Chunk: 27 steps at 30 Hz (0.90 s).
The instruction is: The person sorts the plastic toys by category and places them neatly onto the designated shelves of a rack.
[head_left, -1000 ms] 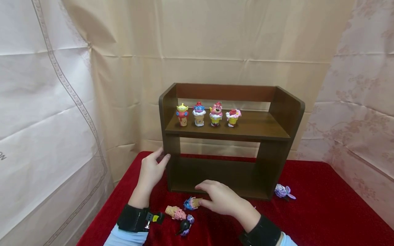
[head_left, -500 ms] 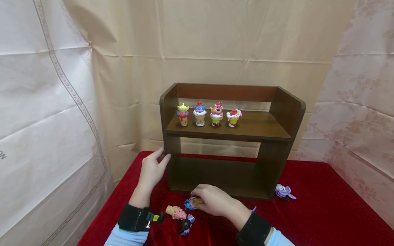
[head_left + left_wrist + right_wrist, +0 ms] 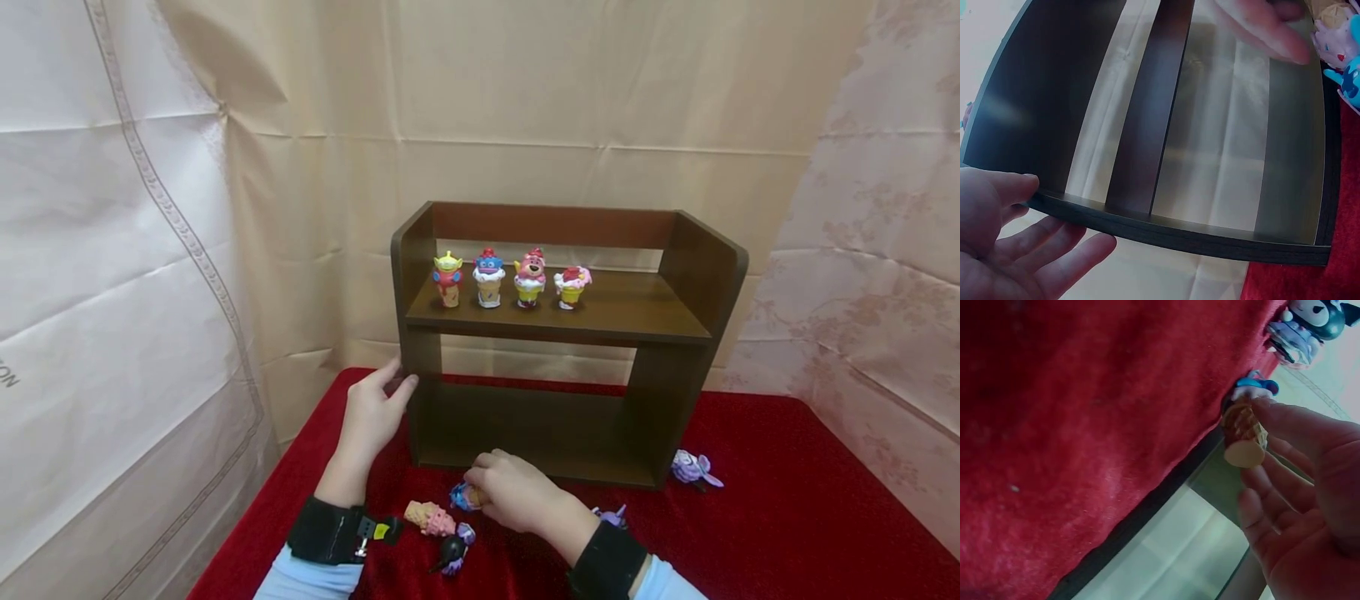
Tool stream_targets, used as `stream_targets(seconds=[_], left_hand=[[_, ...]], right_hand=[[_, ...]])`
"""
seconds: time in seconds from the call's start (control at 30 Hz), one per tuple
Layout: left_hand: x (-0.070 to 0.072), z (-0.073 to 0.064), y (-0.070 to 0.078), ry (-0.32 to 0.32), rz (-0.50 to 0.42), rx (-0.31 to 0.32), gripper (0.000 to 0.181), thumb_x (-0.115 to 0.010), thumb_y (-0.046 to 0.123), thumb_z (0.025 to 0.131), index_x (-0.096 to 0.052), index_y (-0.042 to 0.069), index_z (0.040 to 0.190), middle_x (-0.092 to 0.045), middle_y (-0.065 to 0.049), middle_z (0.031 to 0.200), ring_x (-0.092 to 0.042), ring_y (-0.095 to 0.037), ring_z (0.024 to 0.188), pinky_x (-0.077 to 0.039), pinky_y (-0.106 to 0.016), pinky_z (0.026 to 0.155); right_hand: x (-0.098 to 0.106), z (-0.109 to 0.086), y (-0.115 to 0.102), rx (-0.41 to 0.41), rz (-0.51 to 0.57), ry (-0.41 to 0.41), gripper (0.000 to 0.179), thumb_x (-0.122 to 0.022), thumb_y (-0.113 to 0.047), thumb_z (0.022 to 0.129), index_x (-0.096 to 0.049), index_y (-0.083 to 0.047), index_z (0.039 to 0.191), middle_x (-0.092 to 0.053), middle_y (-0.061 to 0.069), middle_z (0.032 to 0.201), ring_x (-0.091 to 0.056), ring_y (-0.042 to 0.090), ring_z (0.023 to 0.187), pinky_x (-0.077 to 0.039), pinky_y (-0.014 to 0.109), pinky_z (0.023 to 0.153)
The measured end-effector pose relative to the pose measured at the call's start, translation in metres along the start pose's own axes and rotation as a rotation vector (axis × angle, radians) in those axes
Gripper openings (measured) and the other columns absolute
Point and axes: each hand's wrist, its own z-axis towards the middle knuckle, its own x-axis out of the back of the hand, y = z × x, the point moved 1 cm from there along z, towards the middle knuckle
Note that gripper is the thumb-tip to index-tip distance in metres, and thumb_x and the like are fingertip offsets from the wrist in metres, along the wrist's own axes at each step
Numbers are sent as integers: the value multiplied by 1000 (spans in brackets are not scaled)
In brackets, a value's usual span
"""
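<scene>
Beside the cabinet, my left hand (image 3: 371,412) holds the left side panel of the brown wooden shelf (image 3: 555,325), thumb at the front edge and fingers on the outer face, as the left wrist view also shows. Low in front of the shelf, my right hand (image 3: 517,492) pinches a small ice-cream-cone figurine with a blue top (image 3: 461,497). In the right wrist view its waffle cone (image 3: 1244,434) lies between thumb and fingers. A pink ice-cream-cone figurine (image 3: 429,518) and a black-and-purple figurine (image 3: 452,550) lie to its left on the red cloth.
On the upper shelf stand several cone figurines: a red one with a yellow top (image 3: 448,279), a blue-topped one (image 3: 489,279), a pink bear (image 3: 529,279) and a pink-and-yellow one (image 3: 572,287). Purple figurines lie near the right wrist (image 3: 611,517) and beside the shelf's right side (image 3: 695,468).
My right hand has come down and left onto the blue-topped cone figurine, its fingers closing round the cone. A purple figurine by the right wrist has come into view. The left hand keeps its place.
</scene>
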Motion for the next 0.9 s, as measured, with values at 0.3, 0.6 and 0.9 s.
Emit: stream_targets(seconds=[0.3, 0.6, 0.9], left_hand=[[1, 0, 2, -4, 1, 8, 44, -69, 17, 99, -62, 8, 141, -68, -14, 129, -69, -30, 109, -61, -43, 82], [0, 0, 2, -8, -5, 11, 44, -69, 16, 99, -62, 9, 142, -68, -14, 130, -69, -30, 110, -61, -43, 82], [0, 0, 2, -6, -4, 9, 44, -69, 16, 99, -62, 9, 142, -68, -13, 129, -70, -30, 109, -61, -42, 79]], right_hand=[[3, 3, -3, -32, 73, -57, 20, -79, -17, 91, -76, -15, 111, -64, -7, 96, -61, 4, 86, -54, 18, 78], [-5, 1, 1, -82, 13, -80, 27, -83, -19, 87, -73, -16, 113, -63, -6, 94, -60, 3, 83, -54, 21, 73], [-12, 6, 2, -68, -59, -22, 22, -83, -22, 85, -73, -15, 103, -62, -5, 89, -61, 7, 80, -54, 23, 69]])
